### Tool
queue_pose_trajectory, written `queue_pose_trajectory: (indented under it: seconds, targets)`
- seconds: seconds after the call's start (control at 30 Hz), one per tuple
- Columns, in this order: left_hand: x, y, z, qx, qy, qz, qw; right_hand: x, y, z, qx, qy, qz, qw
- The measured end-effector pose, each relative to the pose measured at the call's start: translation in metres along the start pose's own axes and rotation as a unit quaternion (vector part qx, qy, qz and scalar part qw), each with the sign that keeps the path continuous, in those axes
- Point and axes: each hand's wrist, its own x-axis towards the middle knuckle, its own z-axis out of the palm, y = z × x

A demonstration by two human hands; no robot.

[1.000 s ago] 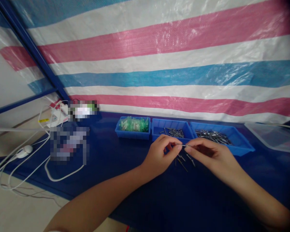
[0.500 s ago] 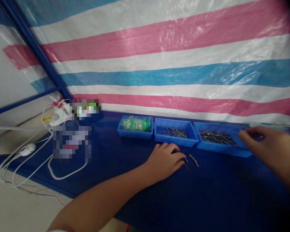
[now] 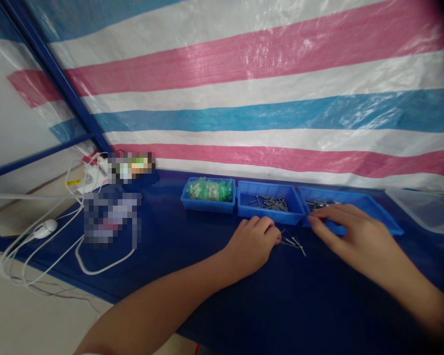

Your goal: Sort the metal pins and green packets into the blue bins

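My left hand (image 3: pixel 253 244) rests on the dark blue table cover (image 3: pixel 192 256) with its fingers curled, fingertips against a few loose thin metal pins (image 3: pixel 293 240). Whether it pinches one I cannot make out. My right hand (image 3: pixel 350 231) hovers with fingers stretched out over the front edge of the right blue tray (image 3: pixel 387 222), which holds several metal pins. Its fingertips lie just right of the loose pins. The middle blue tray (image 3: pixel 270 213) holds short metal pins, and the left blue tray (image 3: pixel 207 206) holds green plastic parts.
The three trays stand in a row against a striped pink, white and blue tarp wall (image 3: pixel 244 98). A clear plastic container (image 3: pixel 425 212) sits at the far right. White cables and a small white device (image 3: pixel 46 228) lie at the left by the table edge.
My right hand first swung far right past the right tray, then came back left and now hovers beside the loose pins. My left hand dropped to the table and curled its fingers.
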Motion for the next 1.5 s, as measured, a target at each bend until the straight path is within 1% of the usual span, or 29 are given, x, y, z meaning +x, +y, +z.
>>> queue_pose_trajectory:
  seconds: [0.1,0.2,0.3,0.4,0.5,0.6,0.7,0.87,1.07,1.2,1.27,1.37,1.43,1.5]
  targets:
    - [0.002,0.002,-0.004,-0.088,0.031,-0.037,0.995,-0.004,-0.016,0.009,0.11,-0.064,-0.013,0.992]
    - [0.003,0.004,-0.005,-0.219,0.048,-0.065,0.972,-0.008,-0.026,0.015,0.175,-0.1,0.012,0.979]
    - [0.003,0.006,-0.003,-0.314,0.065,-0.091,0.943,-0.01,-0.03,0.019,0.219,-0.095,0.057,0.969]
    - [0.003,0.008,-0.002,-0.359,0.076,-0.113,0.923,-0.011,-0.03,0.022,0.267,-0.052,0.115,0.955]
    - [0.002,0.011,-0.004,-0.36,0.08,-0.124,0.921,-0.012,-0.032,0.023,0.314,-0.028,0.144,0.938]
    - [0.002,0.013,-0.006,-0.329,0.086,-0.103,0.935,-0.012,-0.035,0.022,0.33,-0.037,0.144,0.932]
    - [0.004,0.012,-0.007,-0.321,0.086,-0.077,0.94,-0.011,-0.036,0.02,0.326,-0.042,0.141,0.934]
    - [0.005,0.011,-0.006,-0.352,0.083,-0.099,0.927,-0.011,-0.038,0.018,0.321,-0.028,0.146,0.935]
    - [0.004,0.012,-0.008,-0.374,0.07,-0.087,0.921,-0.012,-0.042,0.014,0.298,-0.039,0.09,0.95]
    - [0.004,0.009,-0.009,-0.369,0.086,-0.092,0.921,-0.011,-0.037,0.015,0.285,-0.027,0.095,0.953]
    - [0.005,0.007,-0.01,-0.367,0.101,-0.103,0.919,-0.01,-0.034,0.015,0.281,-0.036,0.103,0.953]
    - [0.007,0.006,-0.01,-0.362,0.117,-0.121,0.917,-0.008,-0.032,0.016,0.266,-0.078,0.088,0.957]
    - [0.007,0.005,-0.01,-0.354,0.117,-0.12,0.92,-0.006,-0.031,0.015,0.253,-0.098,0.069,0.96]
    - [0.006,0.005,-0.01,-0.332,0.106,-0.104,0.931,-0.004,-0.026,0.013,0.237,-0.094,0.063,0.965]
